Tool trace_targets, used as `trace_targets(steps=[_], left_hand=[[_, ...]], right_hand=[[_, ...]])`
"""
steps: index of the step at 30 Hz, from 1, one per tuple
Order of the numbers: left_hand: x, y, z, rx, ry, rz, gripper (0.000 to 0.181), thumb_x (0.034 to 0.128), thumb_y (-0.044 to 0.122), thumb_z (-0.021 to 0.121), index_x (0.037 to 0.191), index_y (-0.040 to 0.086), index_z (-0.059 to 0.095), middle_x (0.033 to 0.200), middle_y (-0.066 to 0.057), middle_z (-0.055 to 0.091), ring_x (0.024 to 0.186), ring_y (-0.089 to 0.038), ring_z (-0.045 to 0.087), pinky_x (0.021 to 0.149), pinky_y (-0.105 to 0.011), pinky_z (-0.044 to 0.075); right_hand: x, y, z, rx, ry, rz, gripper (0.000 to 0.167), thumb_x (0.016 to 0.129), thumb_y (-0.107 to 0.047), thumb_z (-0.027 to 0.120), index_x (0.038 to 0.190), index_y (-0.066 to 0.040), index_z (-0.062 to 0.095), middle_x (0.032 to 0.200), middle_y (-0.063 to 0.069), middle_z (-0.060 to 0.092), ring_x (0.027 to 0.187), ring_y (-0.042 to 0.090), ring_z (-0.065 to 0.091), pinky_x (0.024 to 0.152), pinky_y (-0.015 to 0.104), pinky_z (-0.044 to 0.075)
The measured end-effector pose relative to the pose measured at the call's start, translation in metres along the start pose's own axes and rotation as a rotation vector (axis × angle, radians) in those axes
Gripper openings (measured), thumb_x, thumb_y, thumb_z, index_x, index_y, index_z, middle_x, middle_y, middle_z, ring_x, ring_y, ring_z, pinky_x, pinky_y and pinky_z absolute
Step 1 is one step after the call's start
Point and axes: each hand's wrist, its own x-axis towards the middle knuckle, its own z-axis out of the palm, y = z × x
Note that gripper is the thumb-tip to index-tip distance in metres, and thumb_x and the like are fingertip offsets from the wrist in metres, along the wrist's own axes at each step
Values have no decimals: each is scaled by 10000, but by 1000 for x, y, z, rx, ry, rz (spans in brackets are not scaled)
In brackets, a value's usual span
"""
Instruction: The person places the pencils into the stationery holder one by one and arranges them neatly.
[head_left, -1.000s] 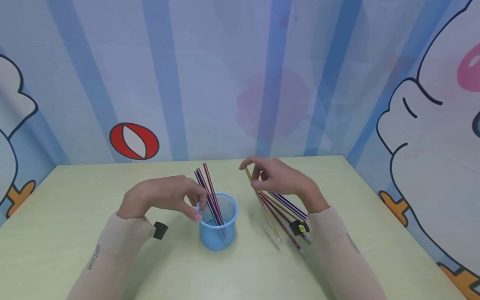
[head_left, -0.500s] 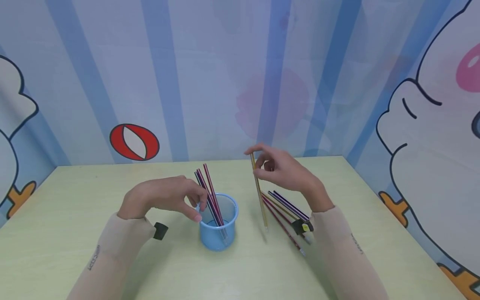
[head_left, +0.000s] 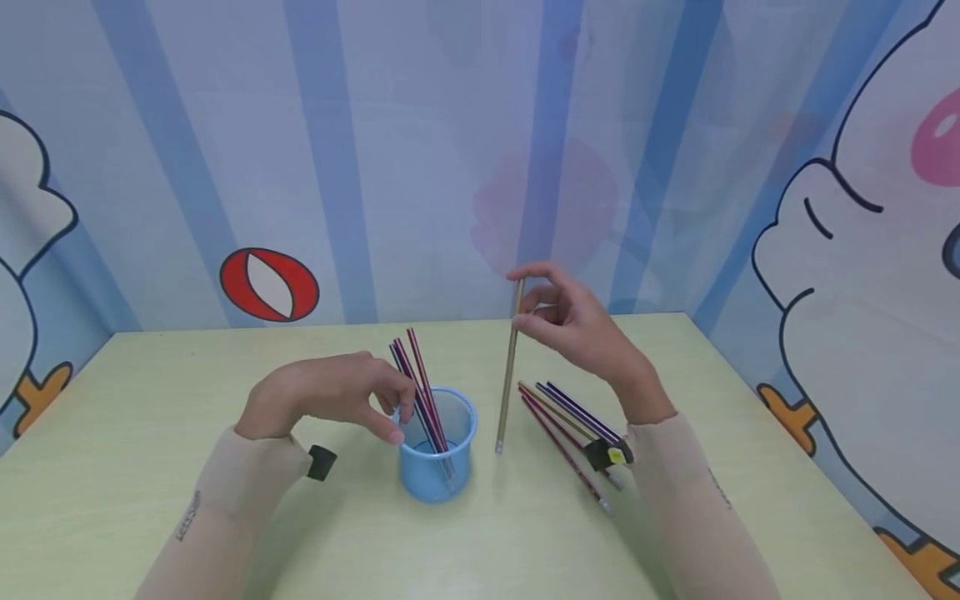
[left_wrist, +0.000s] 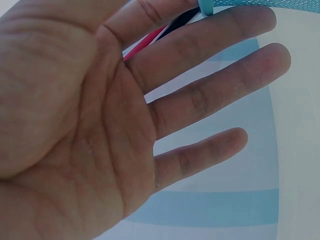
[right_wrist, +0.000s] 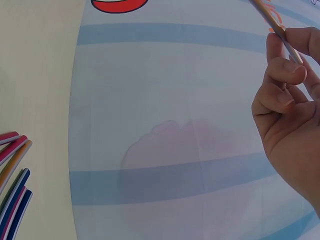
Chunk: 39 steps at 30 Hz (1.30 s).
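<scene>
My left hand (head_left: pixel 337 392) pinches the rim of a light blue mesh cup (head_left: pixel 437 475) between thumb and fingers. Several striped pencils (head_left: pixel 420 392) lean inside that cup, their upper ends above the rim. In my right hand (head_left: pixel 573 325) a gold pencil (head_left: pixel 508 383) is pinched near its top, hanging almost upright just right of the cup with its eraser end down. The right wrist view shows the same gold pencil (right_wrist: pixel 275 22) between thumb and fingers. Seen from the left wrist, the other fingers (left_wrist: pixel 220 100) of that hand stretch out loosely.
A loose fan of several pencils (head_left: pixel 566 442), red, gold and dark striped, lies on the pale table (head_left: pixel 360 550) beneath the right wrist. Behind the table rises a blue striped backdrop (head_left: pixel 435 167) with cartoon prints.
My right hand has risen, lifting the gold pencil off the pile; its lower end has swung left toward the cup and it stands more upright. The left hand and cup keep their place.
</scene>
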Motion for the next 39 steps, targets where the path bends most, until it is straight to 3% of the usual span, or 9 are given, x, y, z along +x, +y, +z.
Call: trace_targets(steps=[12,18,23,30,39], left_hand=[[0,1,0,5,2,-37,162,866,259,802,933,213,662,1046,80,698,1068,-184,651,914,-408,528],[0,2,0,11,4,-39,157,866,254,802,933,210,667,1048,81,700,1069,-188,650,911,-418,529],[0,3,0,15,2,-34,156,867,259,800,933,212,667,1044,89,699,1068,-189,652,905,-419,532],[0,4,0,13,1,-31,162,867,267,800,935,207,666,1040,92,698,1072,-188,653,913,-410,529],[1,4,-1,17,1,-32,176,867,268,800,948,190,664,1075,46,702,1062,-192,664,911,-397,538]], right_hand=[[0,1,-3,177,101,-44,408,976,-56,613,1347,-168,484,885,71,569,513,166,355,491,305,314],[2,4,-2,206,150,-74,407,974,-38,612,1337,-161,475,881,72,575,488,166,362,482,290,326],[4,7,4,158,144,-71,409,973,-54,629,1335,-167,475,900,94,578,496,183,412,500,280,355],[7,11,21,29,82,-39,419,978,-70,633,1356,-155,475,958,130,636,630,244,586,608,290,466],[9,15,47,-121,2,-32,401,984,-105,639,1344,-220,506,965,69,644,521,200,444,538,285,413]])
